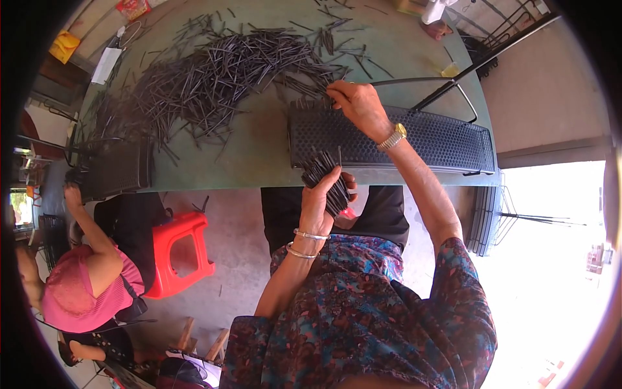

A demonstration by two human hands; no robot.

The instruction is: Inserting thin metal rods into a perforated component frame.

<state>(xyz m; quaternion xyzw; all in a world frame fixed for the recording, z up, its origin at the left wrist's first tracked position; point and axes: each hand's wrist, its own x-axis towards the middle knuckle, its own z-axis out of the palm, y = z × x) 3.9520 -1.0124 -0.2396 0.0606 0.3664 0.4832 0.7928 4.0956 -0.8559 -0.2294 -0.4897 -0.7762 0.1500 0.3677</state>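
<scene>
My left hand is closed around a thick bundle of thin dark strips, held just off the table's near edge. One strip stands up above the rest of the bundle. My right hand, with a watch at the wrist, is pinched over the far left corner of a black perforated metal rack. What its fingertips hold is too small and hidden to make out. Short dark strips show along the rack's far left edge, beside those fingers. The rack lies along the near edge of the green table.
A large heap of loose dark strips spreads over the table's far left and middle. Black metal rods rise at the right. At left, a person in pink works at another dark rack. A red stool stands between us.
</scene>
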